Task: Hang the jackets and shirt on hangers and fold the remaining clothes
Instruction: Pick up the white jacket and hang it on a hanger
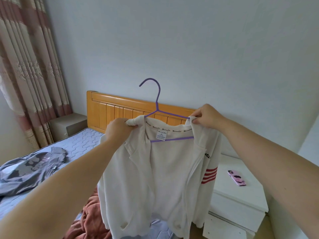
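While the white jacket (155,169) hung above the bed (82,144) on its purple hanger (158,107), the left hand (119,129) gripped bunched shoulder cloth and the right hand (207,118) pinched the opposite shoulder; soft, light fabric seemed best held there.

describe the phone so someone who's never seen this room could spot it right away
Find the wooden headboard against the wall, then the white bedside cabinet to its right. The phone lies flat on the cabinet's top; its pink case with dark blotches stands out against the plain white.
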Motion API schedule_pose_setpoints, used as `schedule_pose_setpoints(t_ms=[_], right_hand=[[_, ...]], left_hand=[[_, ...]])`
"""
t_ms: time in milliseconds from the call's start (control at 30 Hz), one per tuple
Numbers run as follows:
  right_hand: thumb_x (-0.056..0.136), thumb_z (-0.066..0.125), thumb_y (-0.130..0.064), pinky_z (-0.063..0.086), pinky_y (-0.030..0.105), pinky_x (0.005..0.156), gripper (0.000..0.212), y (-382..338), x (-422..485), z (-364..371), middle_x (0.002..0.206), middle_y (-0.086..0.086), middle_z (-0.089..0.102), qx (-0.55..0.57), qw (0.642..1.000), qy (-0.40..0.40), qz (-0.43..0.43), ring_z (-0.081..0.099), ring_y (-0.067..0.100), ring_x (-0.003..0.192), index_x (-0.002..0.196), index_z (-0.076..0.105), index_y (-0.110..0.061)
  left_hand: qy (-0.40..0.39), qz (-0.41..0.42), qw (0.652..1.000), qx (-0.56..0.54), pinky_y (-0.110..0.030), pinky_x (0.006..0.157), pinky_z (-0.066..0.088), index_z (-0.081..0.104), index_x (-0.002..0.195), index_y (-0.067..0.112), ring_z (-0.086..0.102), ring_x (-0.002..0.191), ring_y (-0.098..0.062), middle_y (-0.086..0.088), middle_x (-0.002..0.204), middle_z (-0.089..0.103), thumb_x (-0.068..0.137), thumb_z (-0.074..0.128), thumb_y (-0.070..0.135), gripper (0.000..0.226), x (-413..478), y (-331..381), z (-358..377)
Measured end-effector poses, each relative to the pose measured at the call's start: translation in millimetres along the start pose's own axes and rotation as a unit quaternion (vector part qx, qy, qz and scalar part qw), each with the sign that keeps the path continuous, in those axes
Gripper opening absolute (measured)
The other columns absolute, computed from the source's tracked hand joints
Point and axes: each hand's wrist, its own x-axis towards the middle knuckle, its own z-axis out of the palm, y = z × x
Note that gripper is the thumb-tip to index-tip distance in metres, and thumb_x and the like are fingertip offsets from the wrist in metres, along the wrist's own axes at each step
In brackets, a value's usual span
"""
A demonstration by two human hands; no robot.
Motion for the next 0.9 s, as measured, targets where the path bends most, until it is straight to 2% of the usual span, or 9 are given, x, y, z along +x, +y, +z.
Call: schedule_pose_setpoints(t_ms=[133, 300, 367, 533, 667, 733, 800, 867, 900], right_hand=[[0.082, 0.062, -0.007, 0.044, 0.018, 0.064, 0.017, -11, 9, -26, 0.081, -0.001, 0.067, -0.042, 0.998, -0.04, -0.022, 0.055, 0.006, 0.073, 0.091, 0.076, -0.006], [0.085, 0.06, -0.005, 0.033, 0.026, 0.058, 0.018, -45, 22, -19, 0.065, 0.007, 0.052, 0.027, 0.993, 0.097, -0.057, 0.043, 0.01, 0.062, 0.073, 0.067, 0.006], [0.089, 0.059, -0.006, 0.037, 0.026, 0.063, 0.021, -57, 25, -14, 0.067, 0.007, 0.058, 0.078, 0.984, 0.144, -0.07, 0.048, 0.01, 0.064, 0.073, 0.068, 0.003], [0.099, 0.045, -0.022, 0.045, 0.035, 0.093, 0.038, -44, 23, -23, 0.109, 0.022, 0.066, -0.006, 1.0, -0.011, -0.025, 0.059, 0.033, 0.105, 0.102, 0.062, 0.012], [0.097, 0.051, -0.03, 0.031, 0.029, 0.065, 0.042, -27, 14, -30, 0.073, 0.02, 0.049, -0.03, 0.999, -0.021, -0.009, 0.044, 0.02, 0.072, 0.079, 0.059, 0.008], [0.095, 0.057, -0.028, 0.035, 0.028, 0.068, 0.034, -25, 9, -31, 0.077, 0.019, 0.059, -0.018, 0.999, -0.014, -0.033, 0.048, 0.015, 0.072, 0.089, 0.067, 0.004], [0.094, 0.059, -0.027, 0.037, 0.02, 0.07, 0.024, -31, 4, -32, 0.078, -0.003, 0.059, 0.0, 0.999, -0.017, -0.05, 0.049, 0.006, 0.072, 0.105, 0.068, -0.008], [0.09, 0.064, -0.029, 0.037, 0.019, 0.077, 0.033, -36, 4, -32, 0.09, -0.01, 0.053, -0.024, 0.997, -0.044, -0.05, 0.05, 0.008, 0.084, 0.121, 0.059, -0.02], [0.088, 0.066, -0.028, 0.037, 0.023, 0.076, 0.028, -35, 5, -29, 0.09, -0.007, 0.051, -0.058, 0.996, -0.053, -0.045, 0.049, 0.013, 0.085, 0.113, 0.062, -0.018]], left_hand=[[0.018, 0.04, 0.995, 0.094, -0.029, 0.056, 0.039, 0.064, 0.076, 0.02, 0.054, 0.064, -0.02, -0.002, 0.07, 0.061, 0.091, 0.054, 0.051, 0.036, -1, 10, -15], [-0.019, 0.146, 0.959, 0.244, -0.026, 0.056, 0.038, 0.049, 0.071, 0.027, 0.049, 0.062, -0.013, 0.011, 0.062, 0.047, 0.095, 0.045, 0.048, 0.032, -11, 34, -8], [-0.022, 0.133, 0.972, 0.191, -0.027, 0.054, 0.037, 0.049, 0.064, 0.025, 0.049, 0.057, -0.013, 0.009, 0.059, 0.049, 0.093, 0.049, 0.045, 0.035, -11, 34, 0], [0.014, 0.044, 0.999, -0.022, -0.031, 0.056, 0.041, 0.06, 0.064, 0.018, 0.054, 0.059, -0.02, -0.003, 0.064, 0.062, 0.089, 0.059, 0.045, 0.037, -8, 15, 1], [0.031, 0.008, 0.997, -0.065, -0.03, 0.055, 0.04, 0.062, 0.066, 0.016, 0.051, 0.059, -0.019, -0.001, 0.063, 0.059, 0.089, 0.06, 0.043, 0.036, -11, 18, 4], [0.034, -0.004, 0.997, -0.068, -0.031, 0.056, 0.04, 0.061, 0.065, 0.016, 0.051, 0.059, -0.02, 0.0, 0.063, 0.058, 0.089, 0.059, 0.044, 0.037, -9, 22, 3], [0.029, 0.007, 0.997, -0.069, -0.029, 0.055, 0.038, 0.056, 0.06, 0.02, 0.049, 0.057, -0.018, 0.002, 0.06, 0.055, 0.088, 0.059, 0.045, 0.037, -8, 28, 2], [0.015, 0.028, 0.997, -0.065, -0.028, 0.053, 0.038, 0.055, 0.059, 0.022, 0.049, 0.056, -0.018, 0.003, 0.058, 0.054, 0.088, 0.06, 0.043, 0.037, -8, 35, 2], [0.006, 0.038, 0.997, -0.067, -0.026, 0.052, 0.036, 0.054, 0.058, 0.022, 0.049, 0.056, -0.017, 0.004, 0.058, 0.054, 0.087, 0.061, 0.042, 0.036, -7, 38, 3]])
